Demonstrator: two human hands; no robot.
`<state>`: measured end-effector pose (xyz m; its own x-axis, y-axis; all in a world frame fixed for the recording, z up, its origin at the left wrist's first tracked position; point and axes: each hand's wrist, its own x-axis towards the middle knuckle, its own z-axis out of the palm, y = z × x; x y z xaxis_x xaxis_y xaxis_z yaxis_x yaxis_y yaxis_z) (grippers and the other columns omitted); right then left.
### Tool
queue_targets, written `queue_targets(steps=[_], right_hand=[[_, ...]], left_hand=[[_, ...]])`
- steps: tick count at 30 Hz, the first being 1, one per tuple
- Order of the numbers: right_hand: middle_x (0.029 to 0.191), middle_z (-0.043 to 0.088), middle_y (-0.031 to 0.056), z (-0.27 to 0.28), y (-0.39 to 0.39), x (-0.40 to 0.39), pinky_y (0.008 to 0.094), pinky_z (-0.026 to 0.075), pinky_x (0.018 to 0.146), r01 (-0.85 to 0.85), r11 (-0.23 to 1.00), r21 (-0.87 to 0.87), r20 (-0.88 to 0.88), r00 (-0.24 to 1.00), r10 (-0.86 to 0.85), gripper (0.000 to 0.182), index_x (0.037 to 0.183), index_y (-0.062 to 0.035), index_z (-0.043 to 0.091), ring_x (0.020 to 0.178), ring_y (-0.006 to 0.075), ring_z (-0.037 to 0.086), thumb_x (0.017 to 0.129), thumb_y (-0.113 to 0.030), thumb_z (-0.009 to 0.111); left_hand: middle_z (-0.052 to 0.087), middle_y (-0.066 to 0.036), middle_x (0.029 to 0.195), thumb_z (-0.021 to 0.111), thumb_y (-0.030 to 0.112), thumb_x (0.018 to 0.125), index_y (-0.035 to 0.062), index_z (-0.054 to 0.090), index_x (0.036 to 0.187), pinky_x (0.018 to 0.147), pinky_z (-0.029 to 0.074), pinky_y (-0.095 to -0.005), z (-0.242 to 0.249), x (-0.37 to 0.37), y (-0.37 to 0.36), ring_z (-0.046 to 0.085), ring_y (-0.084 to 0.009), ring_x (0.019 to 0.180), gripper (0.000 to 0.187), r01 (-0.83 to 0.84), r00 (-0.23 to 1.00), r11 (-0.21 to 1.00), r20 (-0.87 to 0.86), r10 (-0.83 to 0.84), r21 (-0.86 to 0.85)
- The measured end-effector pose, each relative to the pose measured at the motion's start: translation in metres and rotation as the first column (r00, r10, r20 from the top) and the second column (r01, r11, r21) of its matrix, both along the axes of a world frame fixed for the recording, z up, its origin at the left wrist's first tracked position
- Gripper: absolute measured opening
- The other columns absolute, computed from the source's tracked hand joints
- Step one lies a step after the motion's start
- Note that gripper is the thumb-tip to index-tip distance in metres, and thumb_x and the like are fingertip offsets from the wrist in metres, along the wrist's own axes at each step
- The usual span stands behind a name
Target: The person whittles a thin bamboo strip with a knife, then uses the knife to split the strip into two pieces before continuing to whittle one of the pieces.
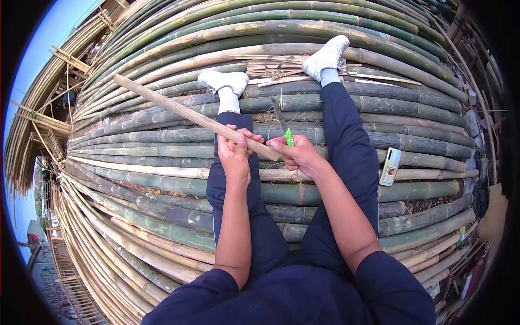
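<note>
My left hand (236,147) is closed around a flat bamboo strip (173,110), near its lower end. The strip slants from the upper left down to the right, across my left leg. In my right hand (298,155) is a knife with a green handle (289,137), its dark blade (279,114) pointing up and away from me. The fingers of that hand are right at the strip's lower end. Thin curled shavings (271,115) lie on the bamboo poles beyond the blade, between my legs.
Bamboo poles (162,151) lie side by side under my outstretched legs. A bundle of split strips (271,67) rests between my white shoes (225,81). To the right of my right leg lies a phone (390,167). Stacked bamboo (32,130) stands at the far left.
</note>
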<state>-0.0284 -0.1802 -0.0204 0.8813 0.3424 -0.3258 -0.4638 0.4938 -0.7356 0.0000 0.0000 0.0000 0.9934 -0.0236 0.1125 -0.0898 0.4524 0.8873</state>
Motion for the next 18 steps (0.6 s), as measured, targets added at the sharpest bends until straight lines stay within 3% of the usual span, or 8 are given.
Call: queue_targets(steps=[2,5,18], right_hand=[[0.059,0.043,-0.0078,0.004,0.004,-0.001,0.0233,0.022,0.041,0.039,0.994,-0.097,-0.031,0.999,-0.042,0.031,0.105,0.0004,0.064,0.043,0.0017,0.03,0.089,-0.023,0.078],[0.059,0.043,-0.0075,-0.003,0.005,0.001,0.0235,0.023,0.041,0.102,0.983,-0.155,-0.004,0.995,-0.103,0.026,0.098,-0.0021,0.062,0.043,0.0017,0.03,0.089,-0.021,0.078],[0.058,0.04,-0.0083,-0.007,0.008,0.002,0.0237,0.022,0.042,0.081,0.995,-0.064,-0.057,0.995,-0.085,0.018,0.096,-0.0072,0.059,0.043,0.0021,0.028,0.092,-0.018,0.073]], left_hand=[[0.059,-0.011,0.1,0.053,0.004,0.101,0.0048,0.036,0.124,0.08,0.063,-0.0386,0.0,-0.001,-0.001,0.069,-0.0227,0.088,0.029,0.032,0.999,0.999,0.013,-0.032,0.025],[0.059,-0.011,0.1,0.053,0.003,0.101,0.0047,0.036,0.124,0.08,0.063,-0.0393,-0.001,0.0,-0.002,0.069,-0.0231,0.088,0.029,0.026,1.0,0.999,0.006,-0.027,0.023],[0.062,-0.012,0.097,0.05,-0.002,0.099,0.003,0.038,0.122,0.076,0.062,-0.0369,0.001,-0.001,-0.001,0.07,-0.0234,0.083,0.026,-0.039,0.999,0.998,0.006,0.039,0.046]])
